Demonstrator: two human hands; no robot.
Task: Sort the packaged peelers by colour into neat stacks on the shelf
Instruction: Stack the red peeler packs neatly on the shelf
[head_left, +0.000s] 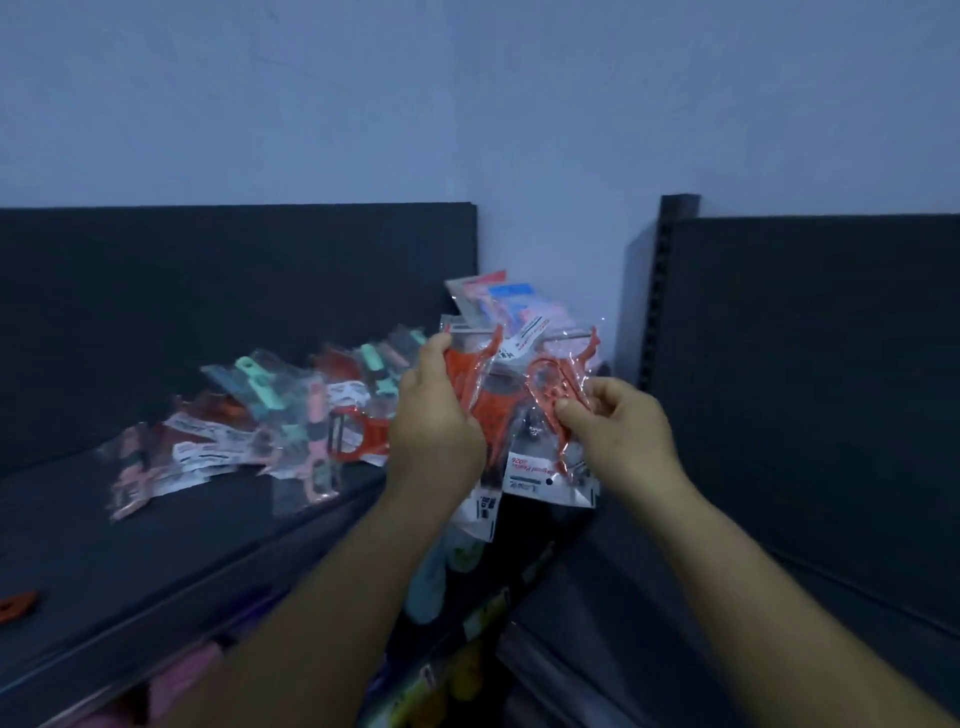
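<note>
A red packaged peeler (558, 410) is held up in front of the shelf (156, 545), to the right of the mixed pile of peelers (249, 431), and is judged light, its clear bag slippery and crinkly over a stiff plastic frame, best taken through the film at the handle. It is pinched there by the curled fingers of the right hand (623, 436). Another red packet (467, 374), just to its left, is gripped by the left hand (436, 421).

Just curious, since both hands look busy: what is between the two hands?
In the head view, the left hand and right hand each grip an orange packaged peeler. Only these crinkled clear packets fill the gap.
</note>
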